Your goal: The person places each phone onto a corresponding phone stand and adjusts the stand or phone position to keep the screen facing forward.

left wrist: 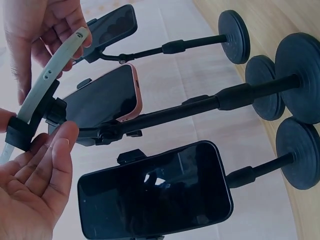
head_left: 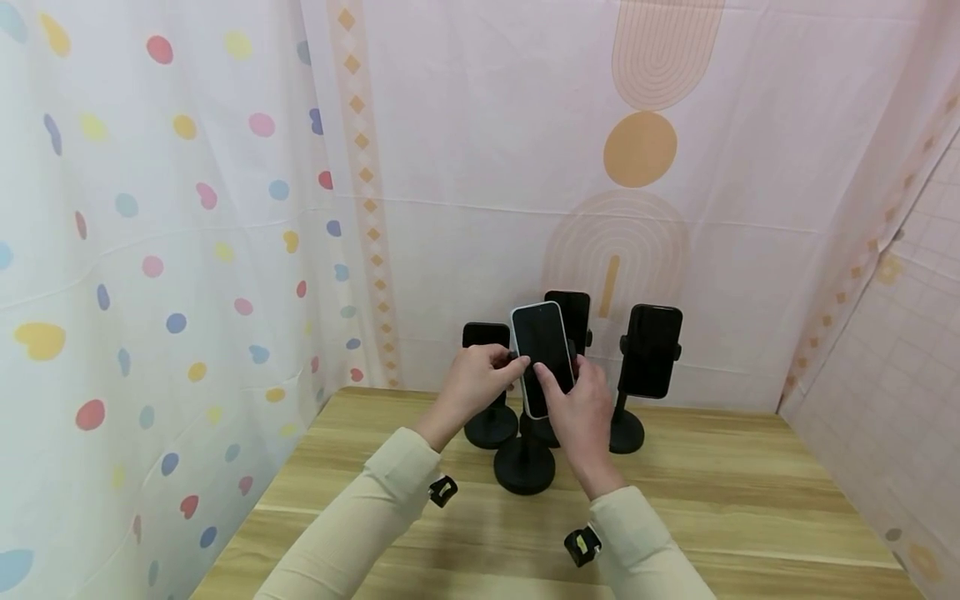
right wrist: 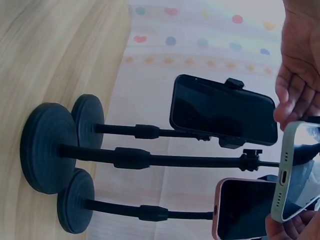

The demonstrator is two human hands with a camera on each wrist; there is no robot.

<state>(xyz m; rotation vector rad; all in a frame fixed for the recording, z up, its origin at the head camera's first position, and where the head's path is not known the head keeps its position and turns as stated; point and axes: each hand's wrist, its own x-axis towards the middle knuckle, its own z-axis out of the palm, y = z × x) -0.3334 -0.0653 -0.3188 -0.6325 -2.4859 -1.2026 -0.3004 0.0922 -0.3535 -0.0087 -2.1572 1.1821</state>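
Observation:
A smartphone in a pale case (head_left: 543, 346) sits upright in the black clamp (left wrist: 20, 132) of the front phone stand (head_left: 524, 467). My left hand (head_left: 480, 373) pinches that clamp at the phone's left edge, thumb in front and fingers behind. The right hand (head_left: 581, 412) holds the phone's right side, its thumb lying over the dark screen. In the left wrist view the phone shows edge-on as a pale strip, with the left hand (left wrist: 37, 197) below and the right hand (left wrist: 47, 25) above. The right wrist view shows the phone's bottom edge (right wrist: 284, 177) with its port.
Behind stand more black stands with phones: one at left (head_left: 486, 333), one in a pink case (right wrist: 245, 210) at the back, one at right (head_left: 652, 350). Their round bases are close together on the wooden table (head_left: 712, 517). Patterned curtains (head_left: 465, 125) hang behind and beside.

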